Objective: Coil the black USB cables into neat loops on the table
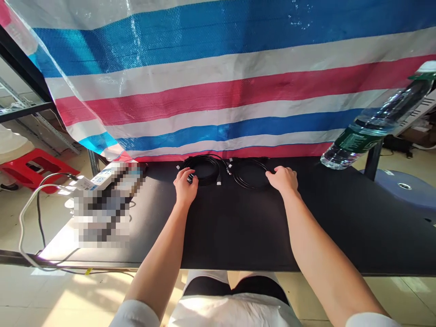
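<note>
Two coiled black cables lie side by side at the far edge of the black table top (238,227), with small silver-tipped connectors showing between them. My left hand (185,185) grips the right side of the left coil (204,170), fingers curled over its loops. My right hand (282,178) sits at the right edge of the other coil (250,175), its fingertips on the loops. Part of each coil is hidden under the hand on it.
A red, white and blue striped tarp (218,91) hangs behind the table. A plastic water bottle (374,122) lies tilted at upper right. A white power strip (102,179) sits at the left edge beside a pixelated patch, with white and black cords dropping to the floor.
</note>
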The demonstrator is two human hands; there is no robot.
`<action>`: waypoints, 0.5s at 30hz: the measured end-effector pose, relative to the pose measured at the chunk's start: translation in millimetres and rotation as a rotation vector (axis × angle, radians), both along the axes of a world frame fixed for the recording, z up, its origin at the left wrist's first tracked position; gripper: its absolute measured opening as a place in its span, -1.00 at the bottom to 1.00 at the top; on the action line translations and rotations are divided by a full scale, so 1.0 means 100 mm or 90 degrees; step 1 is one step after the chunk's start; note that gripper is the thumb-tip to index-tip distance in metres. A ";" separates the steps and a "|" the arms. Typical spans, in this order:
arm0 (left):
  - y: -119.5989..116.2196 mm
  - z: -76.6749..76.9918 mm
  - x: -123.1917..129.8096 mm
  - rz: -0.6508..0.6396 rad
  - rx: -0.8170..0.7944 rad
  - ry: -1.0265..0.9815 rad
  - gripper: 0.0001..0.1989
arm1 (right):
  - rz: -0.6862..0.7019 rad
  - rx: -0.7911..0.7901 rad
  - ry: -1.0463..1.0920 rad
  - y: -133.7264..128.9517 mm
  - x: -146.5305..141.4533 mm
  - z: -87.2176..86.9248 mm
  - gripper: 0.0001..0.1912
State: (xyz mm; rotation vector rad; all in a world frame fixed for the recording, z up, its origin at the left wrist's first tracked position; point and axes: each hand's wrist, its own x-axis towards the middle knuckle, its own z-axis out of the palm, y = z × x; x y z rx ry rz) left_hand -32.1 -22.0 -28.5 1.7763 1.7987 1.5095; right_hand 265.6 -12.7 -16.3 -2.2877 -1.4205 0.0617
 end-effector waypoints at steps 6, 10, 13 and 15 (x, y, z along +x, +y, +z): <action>0.04 -0.01 -0.01 0.023 0.013 -0.060 -0.87 | -0.021 -0.033 0.111 0.06 0.10 -0.09 -0.76; 0.03 0.01 0.03 0.027 -0.002 -0.074 -0.88 | -0.036 -0.031 0.206 0.05 0.14 -0.02 -0.81; 0.02 0.02 0.04 0.022 -0.006 -0.078 -0.89 | -0.042 0.042 0.256 0.07 0.20 -0.03 -0.81; 0.02 0.03 0.04 0.023 -0.006 -0.077 -0.88 | -0.038 0.149 0.296 0.11 0.24 -0.07 -0.80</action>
